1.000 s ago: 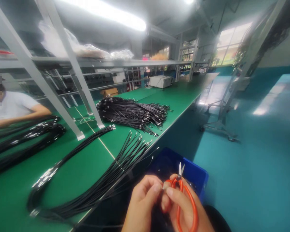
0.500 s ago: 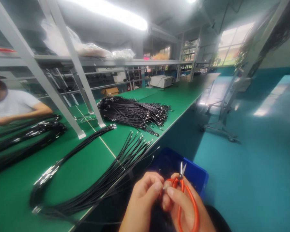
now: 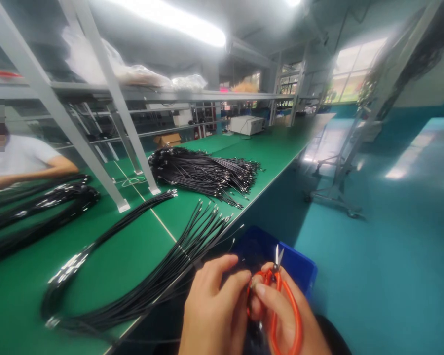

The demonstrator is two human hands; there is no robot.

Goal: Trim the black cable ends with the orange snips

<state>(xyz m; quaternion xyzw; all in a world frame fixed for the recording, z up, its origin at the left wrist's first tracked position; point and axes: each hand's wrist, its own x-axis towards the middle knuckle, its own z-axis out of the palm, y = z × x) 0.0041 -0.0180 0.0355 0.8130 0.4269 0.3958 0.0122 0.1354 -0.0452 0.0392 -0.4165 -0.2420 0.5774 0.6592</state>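
Orange-handled scissors point(image 3: 297, 315) point upward with their blades slightly apart, held in my right hand point(image 3: 281, 305). That hand's thumb and index finger are pinched together; a tiny piece between them is too small to name. Just left of it is my left hand point(image 3: 218, 301), its thumb and index finger apart, with its other fingers partly hidden. A curved bundle of black cables point(image 3: 133, 296) lies on the green table point(image 3: 118, 266) to the left, its loose ends fanned out near the table edge. Under my hands sits a blue bin point(image 3: 299, 268).
A large pile of black cables point(image 3: 192, 170) lies farther back on the table. Metal shelf posts point(image 3: 114, 98) rise from the tabletop. At the left, a person in a white shirt point(image 3: 22, 155) is beside more coiled cables point(image 3: 59, 212). A wheeled rack point(image 3: 336, 192) stands at the right.
My left hand has moved slightly left, away from my right hand, and its thumb and index finger have spread apart. The scissors remain in my right hand.
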